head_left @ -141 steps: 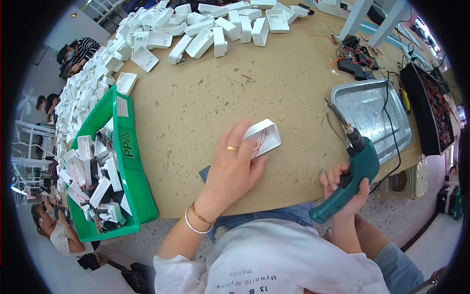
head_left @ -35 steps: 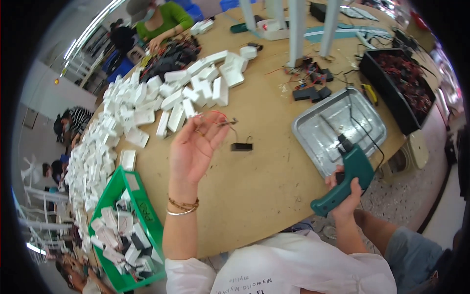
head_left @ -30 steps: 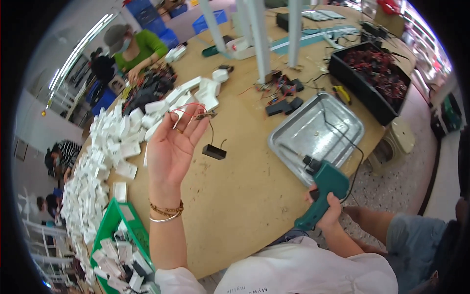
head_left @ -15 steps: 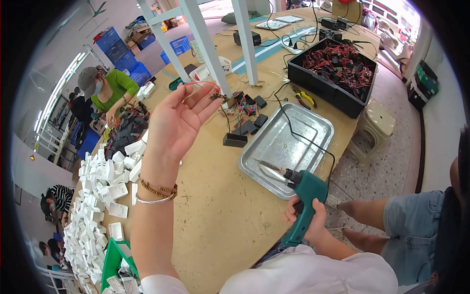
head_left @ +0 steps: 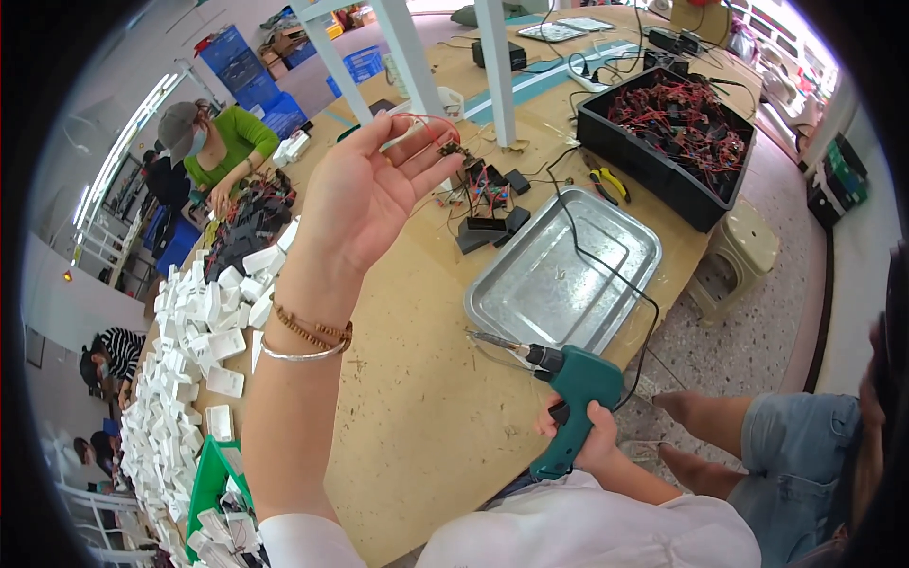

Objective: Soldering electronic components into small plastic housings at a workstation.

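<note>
My left hand (head_left: 365,204) is raised palm up over the table, thumb and fingertips closed on thin red wires (head_left: 434,119). A small circuit board (head_left: 453,150) on these wires sits by the fingertips. Low on the right, my right hand (head_left: 598,437) grips a green soldering gun (head_left: 579,386) by its handle, a finger near the black trigger. Its metal tip points left, at the near edge of a shallow metal tray (head_left: 592,284), well apart from the board. Beyond the tray lies a cluster of wired boards and small black cases (head_left: 488,194).
A black bin (head_left: 653,194) heaped with red-wired parts stands at the far right, yellow-handled pliers (head_left: 611,185) beside it. White cases (head_left: 180,398) and a green bin (head_left: 204,488) fill the left. A pale upright post (head_left: 497,76) rises ahead. A co-worker in green (head_left: 232,142) handles black parts.
My left hand has risen slightly and shifted right with the wires and board. The soldering gun has moved a little left and down in the picture; the view has shifted somewhat too.
</note>
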Action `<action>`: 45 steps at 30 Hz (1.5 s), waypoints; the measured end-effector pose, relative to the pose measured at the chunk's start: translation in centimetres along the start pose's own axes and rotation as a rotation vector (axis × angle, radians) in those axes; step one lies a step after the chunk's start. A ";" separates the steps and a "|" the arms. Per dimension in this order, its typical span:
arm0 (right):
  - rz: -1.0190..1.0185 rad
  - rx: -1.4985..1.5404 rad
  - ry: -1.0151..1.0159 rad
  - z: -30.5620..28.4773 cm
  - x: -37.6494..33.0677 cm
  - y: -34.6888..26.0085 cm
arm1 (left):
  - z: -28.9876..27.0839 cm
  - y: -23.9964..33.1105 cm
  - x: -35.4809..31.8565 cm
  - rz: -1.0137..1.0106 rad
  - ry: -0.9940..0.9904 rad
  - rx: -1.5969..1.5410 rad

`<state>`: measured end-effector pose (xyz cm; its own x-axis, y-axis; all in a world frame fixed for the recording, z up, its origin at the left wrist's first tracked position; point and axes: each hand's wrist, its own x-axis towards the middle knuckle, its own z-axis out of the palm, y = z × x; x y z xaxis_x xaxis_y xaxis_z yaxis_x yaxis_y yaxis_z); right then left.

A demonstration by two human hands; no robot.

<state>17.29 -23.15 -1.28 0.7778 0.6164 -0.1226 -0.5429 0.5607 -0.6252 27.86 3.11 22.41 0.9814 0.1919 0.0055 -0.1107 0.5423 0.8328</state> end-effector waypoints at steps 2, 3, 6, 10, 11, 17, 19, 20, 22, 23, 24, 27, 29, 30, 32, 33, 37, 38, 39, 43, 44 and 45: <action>0.007 -0.022 -0.013 -0.1 0.1 0.9 | -0.2 0.3 -0.1 0.007 0.028 0.018; 0.013 -0.022 -0.015 -0.1 0.3 1.2 | -0.5 0.3 0.1 0.008 0.034 0.017; 0.018 -0.041 0.022 -0.6 0.7 1.8 | -1.3 0.3 0.4 -0.003 0.076 0.048; 0.003 -0.002 -0.026 -0.6 0.8 1.6 | -1.8 0.4 0.7 -0.005 0.114 0.069; 0.001 -0.050 0.001 -0.4 0.8 1.6 | -1.9 0.4 0.7 -0.007 0.120 0.070; -0.007 -0.052 -0.010 -0.5 0.6 1.4 | -1.9 -0.1 1.5 -0.011 0.132 0.085; -0.006 -0.042 -0.004 -0.7 0.6 1.5 | -1.8 -0.4 1.4 -0.014 0.134 0.095; -0.003 -0.030 0.002 -0.8 0.6 1.5 | -1.8 -0.5 1.3 -0.018 0.138 0.106; 0.008 -0.040 0.004 -0.5 0.6 1.4 | -2.8 -0.7 0.8 -0.034 0.131 0.103; 0.014 -0.050 0.011 -0.4 0.6 1.4 | -3.6 -1.0 0.5 -0.055 0.118 0.099; 0.037 -0.053 -0.006 -0.3 0.7 1.6 | -4.9 -1.2 0.1 -0.085 0.112 0.051; 0.066 -0.059 -0.005 -0.5 0.6 1.7 | -7.8 -3.8 -2.3 -0.029 0.003 -0.031; -0.004 -0.053 0.044 -0.6 0.4 1.7 | -11.3 -6.5 -4.6 -0.081 -0.003 -0.070; -0.017 -0.036 0.038 -0.6 0.5 1.8 | -12.9 -8.0 -6.2 -0.121 0.042 -0.101; -0.035 0.004 0.025 -0.6 0.7 2.1 | -15.4 -10.5 -9.8 -0.196 0.077 -0.139; -0.038 0.024 0.016 -0.5 0.8 2.2 | -16.3 -11.0 -11.7 -0.232 0.070 -0.147; -0.007 -0.018 0.040 -0.6 0.8 1.8 | -17.4 -8.8 -16.4 -0.472 0.391 0.793; -0.037 -0.057 0.039 -0.4 0.8 1.8 | -18.7 -7.8 -16.4 -0.447 0.523 1.064; -0.030 -0.055 0.027 -0.1 0.9 1.9 | -20.7 -7.2 -16.6 -0.103 0.721 1.389; -0.098 -0.096 0.054 -0.1 1.0 2.3 | -30.8 -4.1 -15.8 0.606 1.291 1.700; -0.089 -0.113 0.011 0.2 1.0 2.4 | -33.9 -3.0 -16.7 0.595 1.371 1.834; -0.091 -0.138 -0.019 0.3 0.9 2.6 | -35.8 -2.2 -17.4 0.580 1.435 1.956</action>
<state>16.52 -20.99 -2.76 0.8148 0.5779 -0.0467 -0.4207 0.5339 -0.7335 5.45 27.80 0.66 0.1939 0.5909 0.7831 0.7925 -0.5649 0.2300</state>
